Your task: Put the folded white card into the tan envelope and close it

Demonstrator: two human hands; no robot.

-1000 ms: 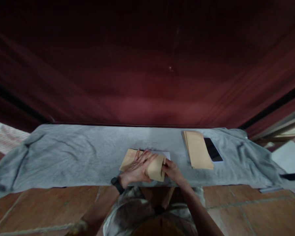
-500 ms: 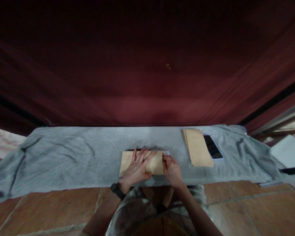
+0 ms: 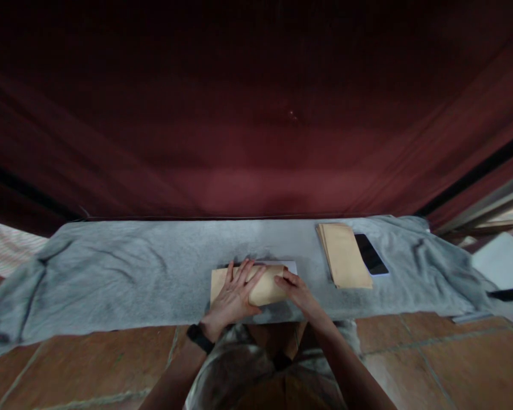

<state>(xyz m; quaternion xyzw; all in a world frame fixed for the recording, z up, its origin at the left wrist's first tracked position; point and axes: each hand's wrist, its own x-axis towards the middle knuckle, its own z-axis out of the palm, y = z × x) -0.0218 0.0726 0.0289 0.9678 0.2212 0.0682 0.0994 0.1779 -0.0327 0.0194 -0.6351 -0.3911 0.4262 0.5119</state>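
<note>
A tan paper envelope (image 3: pixel 268 289) lies sideways on the grey cloth close to the front edge, its right part bulging up a little. Across its middle my left hand (image 3: pixel 236 293) presses flat with fingers spread, a dark band on the wrist. At the envelope's right end my right hand (image 3: pixel 297 289) pinches the edge between thumb and fingers. A strip of something white and flat (image 3: pixel 292 265) shows along the envelope's far right edge; most of it is hidden beneath.
To the right lies a stack of tan envelopes (image 3: pixel 346 256), with a dark-screened phone (image 3: pixel 371 254) beside it. Grey cloth (image 3: pixel 123 273) covers the long narrow surface. A dark red wall-like panel (image 3: pixel 256 188) rises behind it. Below is a tiled floor (image 3: pixel 111 364).
My right hand has shifted slightly up on the envelope's right end, which now curves upward. More of the white strip shows behind it. My left hand stays nearly in place.
</note>
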